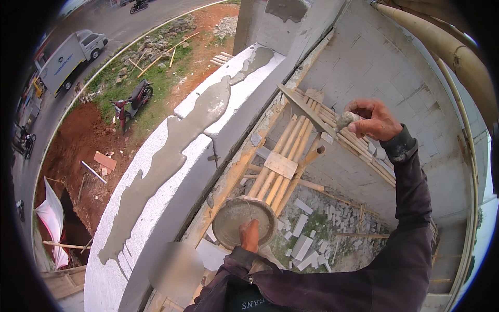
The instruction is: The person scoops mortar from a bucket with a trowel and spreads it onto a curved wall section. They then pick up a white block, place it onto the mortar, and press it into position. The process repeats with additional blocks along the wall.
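My right hand (pixel 377 120) is closed round the mortar-caked handle of a trowel (pixel 310 112), held up over the scaffold with its blade pointing to the upper left. Lower down, a round basin (pixel 271 229) of wet grey mortar sits by the wall. My left hand (pixel 249 235) reaches over the basin with its fingers curled together; a thin line shows just ahead of them, and what they hold, if anything, is hidden. To the left runs the top of a white block wall (pixel 195 156), with an uneven strip of grey mortar (pixel 166 151) spread along it.
Bamboo poles (pixel 291 151) with a small wooden board (pixel 281 165) form scaffolding over a drop. Broken blocks (pixel 302 247) lie on the ground below. A grey block wall (pixel 384 67) rises at right. Beyond the white wall are a motorcycle (pixel 136 101) and a truck (pixel 70 60).
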Motion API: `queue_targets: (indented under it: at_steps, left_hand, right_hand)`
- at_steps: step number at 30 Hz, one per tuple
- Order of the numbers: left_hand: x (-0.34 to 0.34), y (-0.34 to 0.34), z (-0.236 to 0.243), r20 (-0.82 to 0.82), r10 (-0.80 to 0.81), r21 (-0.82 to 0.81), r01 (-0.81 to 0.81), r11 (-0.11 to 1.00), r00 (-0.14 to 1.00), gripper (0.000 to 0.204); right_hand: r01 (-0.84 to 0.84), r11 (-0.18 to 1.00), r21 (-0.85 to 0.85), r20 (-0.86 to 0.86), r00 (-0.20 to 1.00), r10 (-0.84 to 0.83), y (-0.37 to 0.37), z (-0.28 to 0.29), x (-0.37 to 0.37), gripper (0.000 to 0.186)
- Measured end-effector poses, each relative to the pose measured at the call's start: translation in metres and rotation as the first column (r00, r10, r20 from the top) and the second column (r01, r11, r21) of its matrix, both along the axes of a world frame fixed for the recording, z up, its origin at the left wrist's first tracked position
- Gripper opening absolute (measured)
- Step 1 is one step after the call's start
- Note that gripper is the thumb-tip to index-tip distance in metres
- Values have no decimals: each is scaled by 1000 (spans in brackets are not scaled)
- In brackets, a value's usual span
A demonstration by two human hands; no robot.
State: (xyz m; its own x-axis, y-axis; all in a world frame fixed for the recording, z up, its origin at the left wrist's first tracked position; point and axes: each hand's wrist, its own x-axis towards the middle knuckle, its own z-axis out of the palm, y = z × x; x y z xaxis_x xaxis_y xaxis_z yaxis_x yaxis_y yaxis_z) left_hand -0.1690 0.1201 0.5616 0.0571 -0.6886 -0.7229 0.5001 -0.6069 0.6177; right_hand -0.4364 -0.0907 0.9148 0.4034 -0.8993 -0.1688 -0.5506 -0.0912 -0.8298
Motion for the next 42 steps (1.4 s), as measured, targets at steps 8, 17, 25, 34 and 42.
queue_targets:
  at_steps: [8, 17, 25, 34, 42]
  left_hand:
    - [0, 16, -24, 22, 63, -76, -61, 995, 998, 14]
    - [-11, 15, -45, 96, -6, -75, 13, 997, 995, 18]
    - [-16, 7, -51, 185, -246, -14, 253, 967, 951, 19]
    - [-36, -29, -195, 167, -453, 139, 434, 890, 876, 24]
    - [-93, -73, -389, 233, -459, 165, 430, 888, 857, 19]
  right_hand:
    - [-168, 982, -90, -90, 983, 160, -222, 28, 21, 33]
    - [-196, 980, -36, 134, 971, 199, -193, 68, -76, 35]
    - [-38, 959, 279, -182, 979, 92, 24, -143, -88, 34]
    - [524, 819, 233, -299, 840, -452, 244, -571, 78, 27]
    - [794, 304, 527, -405, 549, -731, 464, -650, 86, 27]
